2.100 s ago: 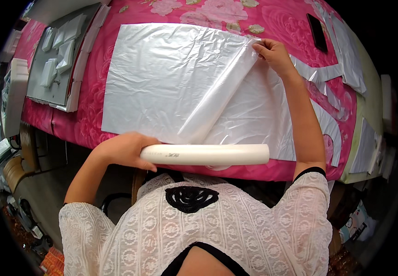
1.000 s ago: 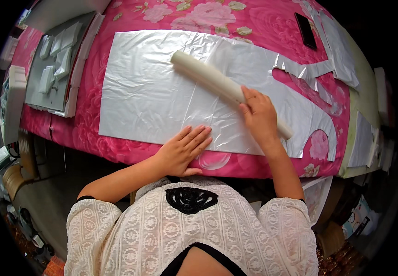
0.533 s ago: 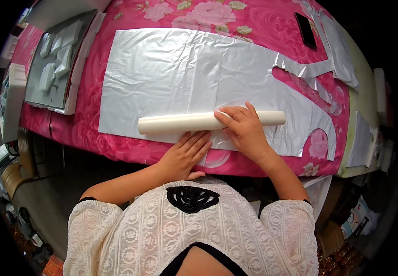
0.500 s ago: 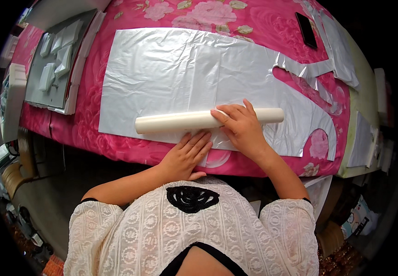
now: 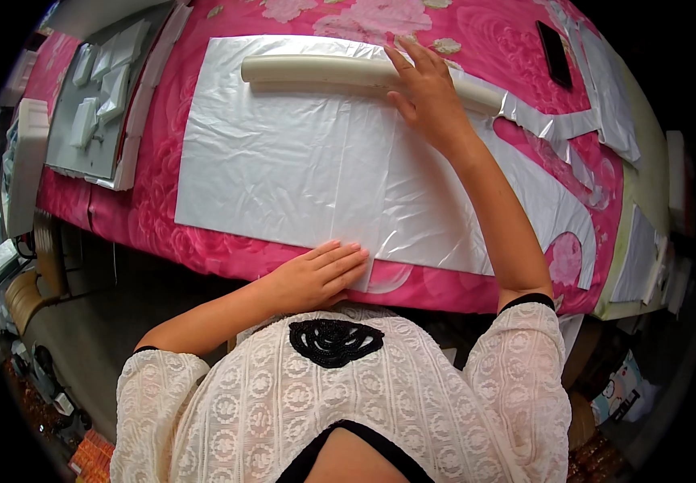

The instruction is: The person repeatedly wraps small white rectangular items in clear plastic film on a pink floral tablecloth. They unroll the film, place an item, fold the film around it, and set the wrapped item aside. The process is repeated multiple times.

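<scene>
A white plastic sheet (image 5: 284, 161), shaped like a disposable apron with curved cut-outs at its right end, lies flat on a pink flowered cloth. Across its far part lies a long white tube (image 5: 316, 71), roughly crosswise to me. My right hand (image 5: 430, 97) reaches out over the tube, palm down with its fingers spread on top of it, not wrapped round. At the near edge, my left hand (image 5: 324, 272) lies flat, fingers stretched out, pressing the sheet's border by the table edge.
A black phone (image 5: 554, 55) lies at the far right, near some folded white plastic sheets (image 5: 609, 97). To the left, a grey board (image 5: 74, 157) carries several small white folded packets (image 5: 113, 91). The pink cloth (image 5: 151, 209) covers the table up to its near edge.
My right hand has pushed the tube away from me, from the sheet's near part to its far part. The sheet's surface looks smoother. My left hand stays near the front edge.
</scene>
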`<state>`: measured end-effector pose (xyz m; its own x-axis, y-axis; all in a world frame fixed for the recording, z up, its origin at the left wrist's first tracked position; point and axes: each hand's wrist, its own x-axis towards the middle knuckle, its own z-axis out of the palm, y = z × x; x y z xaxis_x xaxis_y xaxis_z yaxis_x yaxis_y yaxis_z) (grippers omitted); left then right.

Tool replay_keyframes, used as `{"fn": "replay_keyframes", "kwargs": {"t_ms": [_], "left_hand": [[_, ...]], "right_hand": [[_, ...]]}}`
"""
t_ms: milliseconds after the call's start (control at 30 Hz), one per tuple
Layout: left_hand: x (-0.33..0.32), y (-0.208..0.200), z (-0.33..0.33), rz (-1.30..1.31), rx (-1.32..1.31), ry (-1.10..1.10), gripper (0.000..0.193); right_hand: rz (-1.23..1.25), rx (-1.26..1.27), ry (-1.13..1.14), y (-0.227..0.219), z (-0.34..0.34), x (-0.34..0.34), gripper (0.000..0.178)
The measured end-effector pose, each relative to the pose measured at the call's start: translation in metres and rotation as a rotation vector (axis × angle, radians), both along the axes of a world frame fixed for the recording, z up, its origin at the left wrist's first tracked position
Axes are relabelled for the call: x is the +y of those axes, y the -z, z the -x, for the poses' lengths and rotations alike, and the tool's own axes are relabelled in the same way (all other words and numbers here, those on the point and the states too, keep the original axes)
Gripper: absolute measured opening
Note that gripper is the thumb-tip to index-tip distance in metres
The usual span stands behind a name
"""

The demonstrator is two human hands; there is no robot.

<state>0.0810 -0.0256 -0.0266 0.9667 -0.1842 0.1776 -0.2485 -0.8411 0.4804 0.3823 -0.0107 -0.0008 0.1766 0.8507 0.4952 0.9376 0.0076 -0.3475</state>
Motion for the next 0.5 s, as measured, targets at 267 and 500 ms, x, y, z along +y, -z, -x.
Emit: {"fn": "replay_keyframes", "kwargs": {"t_ms": [267, 500], "left_hand": [[0.002, -0.006, 0.002, 0.102, -0.17, -0.053, 0.019], [0.026, -0.026, -0.013, 0.621, -0.285, -0.14, 0.044]], "right_hand": [[0.381, 0.205, -0.512, -0.003, 0.085, -0.107, 0.054], [0.224, 0.278, -0.277, 0.016, 0.098, -0.112, 0.039]]}}
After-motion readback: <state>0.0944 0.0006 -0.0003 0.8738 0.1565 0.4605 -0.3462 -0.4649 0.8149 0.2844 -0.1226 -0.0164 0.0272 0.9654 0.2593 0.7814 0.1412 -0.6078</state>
